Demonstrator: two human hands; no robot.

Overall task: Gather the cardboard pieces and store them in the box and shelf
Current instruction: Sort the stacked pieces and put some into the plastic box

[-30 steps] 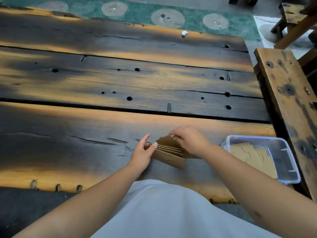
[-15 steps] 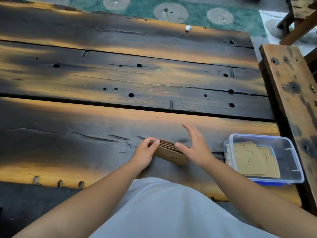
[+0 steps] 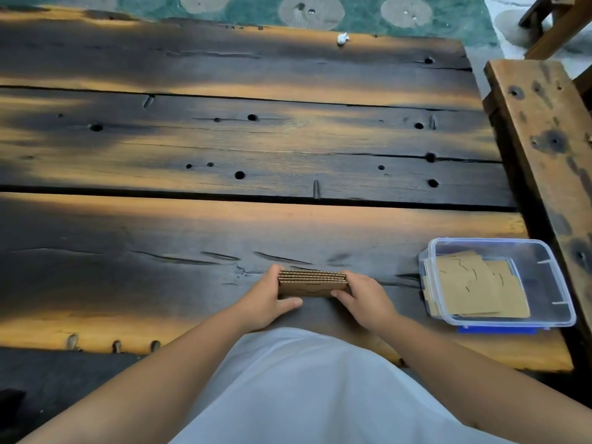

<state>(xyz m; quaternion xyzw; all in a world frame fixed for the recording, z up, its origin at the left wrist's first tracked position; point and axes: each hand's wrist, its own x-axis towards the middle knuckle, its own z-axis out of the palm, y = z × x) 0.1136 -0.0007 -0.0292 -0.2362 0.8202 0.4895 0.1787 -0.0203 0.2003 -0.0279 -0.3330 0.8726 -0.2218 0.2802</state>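
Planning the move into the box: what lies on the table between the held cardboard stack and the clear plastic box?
Nothing: the head view shows only bare dark tabletop between the cardboard stack and the plastic box, apart from the right hand holding the stack.

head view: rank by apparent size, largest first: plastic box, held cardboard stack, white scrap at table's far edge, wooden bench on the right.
1. wooden bench, cut off by the frame, so only its visible part counts
2. clear plastic box
3. cardboard stack, held between left hand and right hand
4. white scrap, farthest away, so it may look smaller than it is
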